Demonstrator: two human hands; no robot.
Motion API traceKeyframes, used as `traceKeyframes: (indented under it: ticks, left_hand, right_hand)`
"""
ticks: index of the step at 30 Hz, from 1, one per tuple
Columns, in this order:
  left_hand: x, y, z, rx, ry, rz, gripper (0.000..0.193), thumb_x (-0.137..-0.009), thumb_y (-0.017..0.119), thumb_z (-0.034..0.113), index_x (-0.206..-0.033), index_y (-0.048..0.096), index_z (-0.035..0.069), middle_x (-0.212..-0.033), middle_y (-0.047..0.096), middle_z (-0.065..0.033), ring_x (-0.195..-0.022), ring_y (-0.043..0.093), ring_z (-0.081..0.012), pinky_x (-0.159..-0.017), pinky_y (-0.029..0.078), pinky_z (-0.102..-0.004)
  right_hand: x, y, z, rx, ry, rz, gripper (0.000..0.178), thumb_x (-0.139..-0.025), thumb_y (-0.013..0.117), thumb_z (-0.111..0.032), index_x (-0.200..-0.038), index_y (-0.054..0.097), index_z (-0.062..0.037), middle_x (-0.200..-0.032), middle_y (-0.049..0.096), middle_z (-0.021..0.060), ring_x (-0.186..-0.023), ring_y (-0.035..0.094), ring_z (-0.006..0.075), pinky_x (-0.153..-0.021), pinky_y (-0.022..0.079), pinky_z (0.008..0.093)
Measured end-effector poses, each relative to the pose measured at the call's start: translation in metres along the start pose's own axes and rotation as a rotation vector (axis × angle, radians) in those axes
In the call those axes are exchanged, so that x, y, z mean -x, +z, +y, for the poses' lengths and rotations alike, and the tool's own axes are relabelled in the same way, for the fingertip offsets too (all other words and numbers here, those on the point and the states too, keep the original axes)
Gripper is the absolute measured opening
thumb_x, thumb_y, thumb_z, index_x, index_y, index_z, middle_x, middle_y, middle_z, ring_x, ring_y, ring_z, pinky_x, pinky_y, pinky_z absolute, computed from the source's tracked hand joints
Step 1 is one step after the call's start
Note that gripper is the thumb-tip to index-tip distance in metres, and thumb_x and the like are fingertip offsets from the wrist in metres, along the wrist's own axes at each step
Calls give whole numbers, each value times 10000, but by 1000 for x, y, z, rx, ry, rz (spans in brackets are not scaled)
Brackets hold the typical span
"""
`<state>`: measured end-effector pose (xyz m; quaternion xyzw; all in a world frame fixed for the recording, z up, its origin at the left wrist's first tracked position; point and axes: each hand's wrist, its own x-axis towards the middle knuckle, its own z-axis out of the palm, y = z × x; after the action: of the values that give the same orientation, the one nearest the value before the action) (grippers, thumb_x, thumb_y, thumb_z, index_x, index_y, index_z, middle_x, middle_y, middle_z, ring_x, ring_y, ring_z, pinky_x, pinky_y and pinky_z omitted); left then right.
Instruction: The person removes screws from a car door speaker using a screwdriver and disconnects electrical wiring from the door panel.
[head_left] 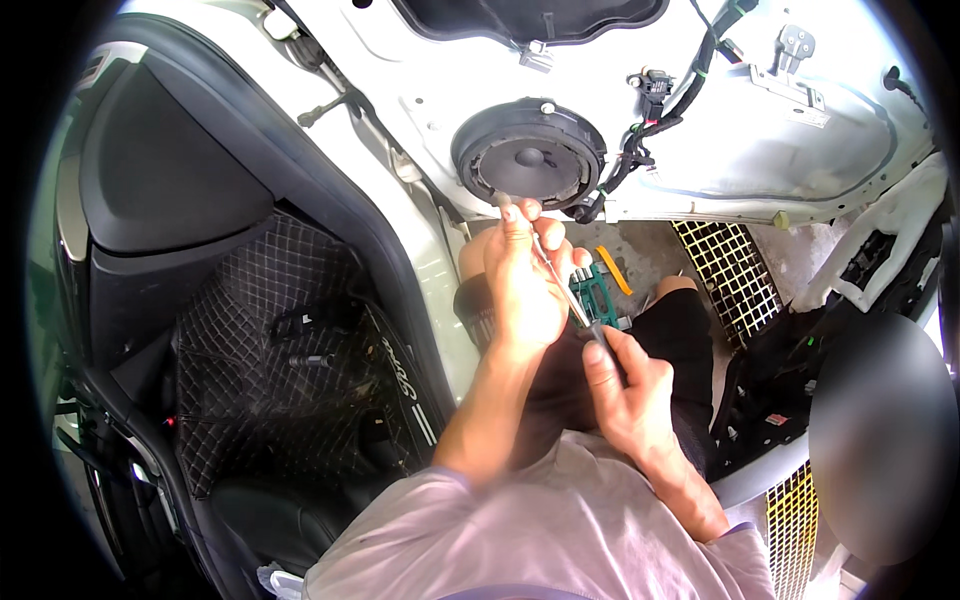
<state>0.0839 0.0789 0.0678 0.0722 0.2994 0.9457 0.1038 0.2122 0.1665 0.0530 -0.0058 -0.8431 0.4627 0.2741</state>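
Note:
My right hand (630, 390) is wrapped round the black handle of a screwdriver (572, 298), its metal shaft slanting up and left to my left hand. The fingers of my left hand (525, 280) are closed beside the shaft's far end. Between thumb and fingertip is a small pale piece (502, 199), too small to name, at the lower rim of a round black speaker (528, 160). That speaker is mounted in a bare white car door panel (430, 125). Fingers partly hide the screwdriver's tip.
Below the door lie a green tool case (597, 295) and an orange pry tool (613, 270). A black wiring harness (680, 100) runs right of the speaker. The car's door sill (400, 400) is at left, a removed door trim (780, 390) at right, beside yellow floor grating (735, 275).

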Motion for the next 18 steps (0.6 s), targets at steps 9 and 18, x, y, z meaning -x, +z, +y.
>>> traceKeyframes:
  ticks: [9, 18]
  left_hand:
    - [8, 8, -17, -6, -90, 41, 332, -1002, 423, 458, -985, 479, 131, -674, 412, 39, -507, 429, -85, -598, 493, -335]
    - [-29, 19, 4, -165, -221, -189, 447, -1000, 477, 331, -1246, 500, -41, -904, 633, -118, -739, 660, -204, -727, 581, -391]
  right_hand:
    - [14, 3, 2, 5, 128, -38, 269, -955, 579, -194, -1092, 566, 37, -661, 610, 107, -550, 616, 186, -509, 478, 299]
    - [-41, -17, -33, 22, 110, 77, 308, -913, 522, -90, -1194, 549, 32, -608, 572, 115, -490, 556, 164, -481, 435, 295]
